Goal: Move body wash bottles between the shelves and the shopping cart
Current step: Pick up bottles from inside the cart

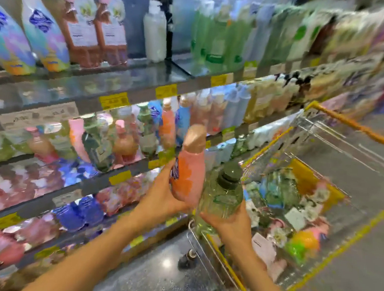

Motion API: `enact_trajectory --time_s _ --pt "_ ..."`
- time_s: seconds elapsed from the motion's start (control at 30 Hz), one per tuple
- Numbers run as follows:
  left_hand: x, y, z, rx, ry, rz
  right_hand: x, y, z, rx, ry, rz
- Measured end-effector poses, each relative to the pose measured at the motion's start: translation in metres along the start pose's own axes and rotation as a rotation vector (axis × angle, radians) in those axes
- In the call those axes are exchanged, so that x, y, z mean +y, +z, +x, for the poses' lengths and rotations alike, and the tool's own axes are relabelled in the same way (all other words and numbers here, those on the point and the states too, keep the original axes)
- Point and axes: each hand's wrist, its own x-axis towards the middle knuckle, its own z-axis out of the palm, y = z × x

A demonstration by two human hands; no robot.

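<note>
Pink bottle (189,173) with a gold cap is gripped low on its body by the left hand (161,196), fingers wrapped round it, upright. Right hand (228,220) cups a clear green bottle (222,194) with a dark cap from below, fingers curled round its base. Both are held between the shelves (123,181) at left and the cart (320,203) at right, just beside the cart's near corner. Low grips keep caps clear, probably for setting down upright. Direction of transfer unclear; frame blurred.
</note>
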Motion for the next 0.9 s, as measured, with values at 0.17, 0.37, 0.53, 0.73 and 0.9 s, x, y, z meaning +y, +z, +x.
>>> enact_trajectory --time_s 0.17,0.37,0.53,0.73,0.9 --pt "0.012 0.1 0.047 -0.094 0.009 0.011 0.01 -0.098 0.026 0.191 0.027 -0.071" --pt "0.011 0.171 0.121 -0.272 -0.014 -0.008 0.016 -0.158 0.074 0.317 0.094 -0.166" --pt "-0.014 0.215 0.2 -0.408 -0.023 -0.01 0.045 -0.182 0.14 0.395 0.253 -0.182" --pt "-0.075 0.265 0.284 -0.568 -0.173 0.134 0.097 -0.204 0.214 0.449 0.444 -0.171" --pt "-0.117 0.303 0.318 -0.596 -0.309 0.274 0.129 -0.227 0.236 0.446 0.588 -0.192"
